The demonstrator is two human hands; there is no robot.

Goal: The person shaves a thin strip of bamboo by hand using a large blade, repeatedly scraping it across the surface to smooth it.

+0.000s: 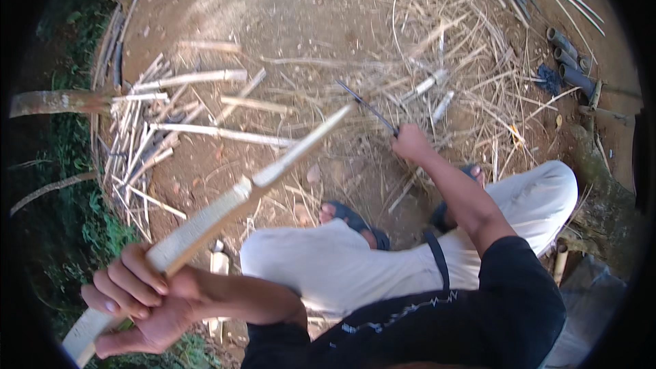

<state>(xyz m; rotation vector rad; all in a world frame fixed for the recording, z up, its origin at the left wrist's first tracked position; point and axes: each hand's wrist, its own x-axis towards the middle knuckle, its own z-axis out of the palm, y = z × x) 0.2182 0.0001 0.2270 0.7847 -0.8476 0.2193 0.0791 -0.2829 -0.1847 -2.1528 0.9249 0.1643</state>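
Observation:
My left hand [147,301] is closed around a long split bamboo strip [205,225], pale on its upper face. The strip slants from the lower left up toward the middle, with a raised node partway along. Its far end narrows and comes close to a dark, thin-bladed knife [372,111]; whether the two touch I cannot tell. My right hand [411,143] grips the knife by its handle, which the fingers mostly hide. The blade points up and to the left, away from me.
Split bamboo pieces [143,143] lie heaped at the left beside green plants [68,219]. Thin shavings [471,89] cover the ground at the right. Cut bamboo tubes [570,61] lie at the far right. My sandalled feet [355,222] are below the knife.

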